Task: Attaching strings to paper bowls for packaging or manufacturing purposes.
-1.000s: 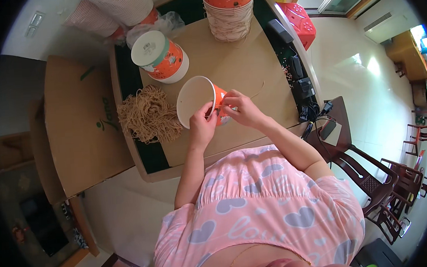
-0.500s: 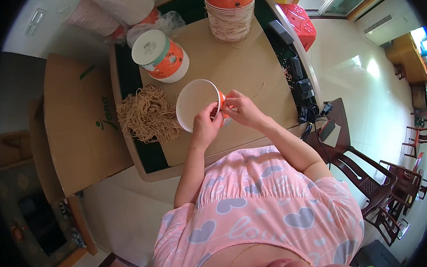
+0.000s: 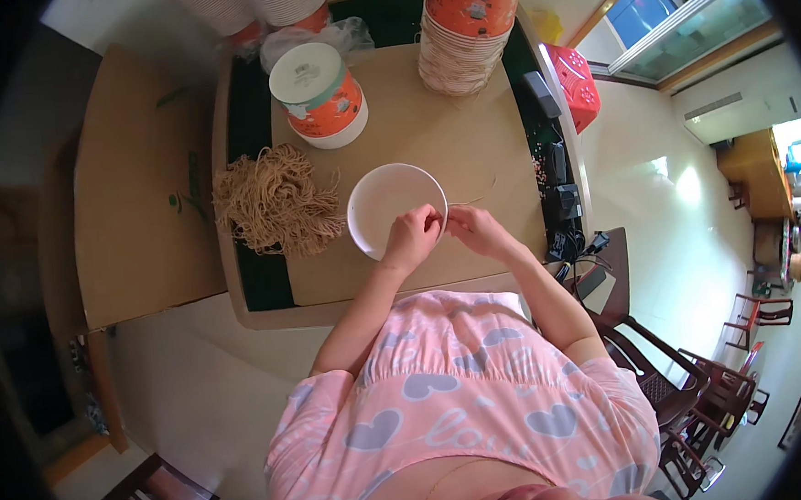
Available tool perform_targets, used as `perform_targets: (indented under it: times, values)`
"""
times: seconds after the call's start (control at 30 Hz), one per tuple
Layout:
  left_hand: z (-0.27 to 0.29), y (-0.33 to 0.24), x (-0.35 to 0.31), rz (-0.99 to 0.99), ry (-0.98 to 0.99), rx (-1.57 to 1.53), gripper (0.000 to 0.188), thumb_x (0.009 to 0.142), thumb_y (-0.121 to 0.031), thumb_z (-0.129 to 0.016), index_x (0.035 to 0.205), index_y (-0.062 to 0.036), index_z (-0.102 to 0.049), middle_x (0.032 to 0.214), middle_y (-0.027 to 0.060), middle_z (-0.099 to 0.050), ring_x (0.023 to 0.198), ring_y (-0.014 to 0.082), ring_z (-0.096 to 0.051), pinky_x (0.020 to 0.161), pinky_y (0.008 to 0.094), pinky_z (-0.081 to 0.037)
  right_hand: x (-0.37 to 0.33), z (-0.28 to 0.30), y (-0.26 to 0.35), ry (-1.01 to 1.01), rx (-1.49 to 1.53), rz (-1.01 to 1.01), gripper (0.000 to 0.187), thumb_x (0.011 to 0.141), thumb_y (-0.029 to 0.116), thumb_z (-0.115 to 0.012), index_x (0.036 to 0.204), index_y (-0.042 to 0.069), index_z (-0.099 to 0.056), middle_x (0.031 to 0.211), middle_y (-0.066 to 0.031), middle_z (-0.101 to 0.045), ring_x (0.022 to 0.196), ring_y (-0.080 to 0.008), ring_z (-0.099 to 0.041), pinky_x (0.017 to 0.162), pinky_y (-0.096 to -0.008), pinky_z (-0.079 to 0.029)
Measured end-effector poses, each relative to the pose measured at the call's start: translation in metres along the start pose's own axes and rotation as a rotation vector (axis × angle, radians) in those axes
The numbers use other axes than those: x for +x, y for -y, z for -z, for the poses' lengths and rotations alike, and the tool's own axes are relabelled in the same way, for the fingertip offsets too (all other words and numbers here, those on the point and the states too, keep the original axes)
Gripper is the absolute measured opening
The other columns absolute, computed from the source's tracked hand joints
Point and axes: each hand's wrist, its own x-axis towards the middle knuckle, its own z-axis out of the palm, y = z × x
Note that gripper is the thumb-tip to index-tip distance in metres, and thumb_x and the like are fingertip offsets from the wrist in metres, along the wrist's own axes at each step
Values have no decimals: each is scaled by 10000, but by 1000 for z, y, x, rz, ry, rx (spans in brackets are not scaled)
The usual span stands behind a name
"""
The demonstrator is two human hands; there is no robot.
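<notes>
An open white-lined paper bucket (image 3: pixel 381 201) stands before me on the brown board, its outside orange where it showed earlier. My left hand (image 3: pixel 415 235) reaches over the near right of its rim, with closed fingers on the wall from inside. Just outside the same rim, my right hand (image 3: pixel 482 233) pinches with thumb and forefinger. A thin tan string (image 3: pixel 467 201) runs out by these fingertips; the exact grip is partly hidden. Left of the bucket lies a loose heap of tan strings (image 3: pixel 278 202).
An upside-down orange and white bucket (image 3: pixel 322 94) stands farther back. Behind right rises a stack of buckets (image 3: pixel 466 40) with strings hanging round it. Black power adapters (image 3: pixel 563 202) and cables line the right table edge. A large cardboard box (image 3: pixel 140 193) adjoins the left side.
The view has shifted somewhat. The bucket has turned more upright, so its orange side no longer shows. Both hands stay at its rim, with the right fingers slightly farther from the left.
</notes>
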Motion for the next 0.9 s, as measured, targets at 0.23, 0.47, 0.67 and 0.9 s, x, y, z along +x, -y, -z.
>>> perform_targets:
  times: [0.23, 0.47, 0.67, 0.9]
  values:
    - [-11, 20, 12, 512, 252, -669, 97, 888, -58, -514, 935, -7, -581, 805, 92, -650, 691, 155, -642, 572, 267, -524, -33, -8, 66, 91, -520, -48, 149, 884, 221, -559, 914, 91, -625, 857, -119, -648, 738, -309, -639, 636, -408, -516]
    - [-12, 18, 6, 782, 351, -1066, 146, 900, -48, -452, 1024, -20, -524, 765, 69, -610, 642, 137, -605, 544, 255, -505, -5, -13, 62, 217, -775, -115, 151, 869, 226, -575, 915, 87, -608, 872, -104, -640, 765, -283, -638, 611, -385, -521]
    - [-26, 29, -1, 475, 210, -890, 80, 911, -64, -499, 968, -43, -551, 683, -5, -527, 532, 46, -451, 412, 206, -320, 24, 8, 20, 89, -525, 32, 170, 782, 196, -646, 888, 76, -590, 809, -99, -635, 806, -322, -620, 697, -411, -493]
    - [-28, 42, -2, 229, -149, -696, 88, 843, -80, -645, 859, -10, -593, 732, 42, -604, 646, 72, -552, 566, 251, -460, 26, -9, 14, 79, -502, -68, 114, 821, 211, -595, 821, 97, -592, 705, -144, -629, 669, -342, -625, 608, -438, -496]
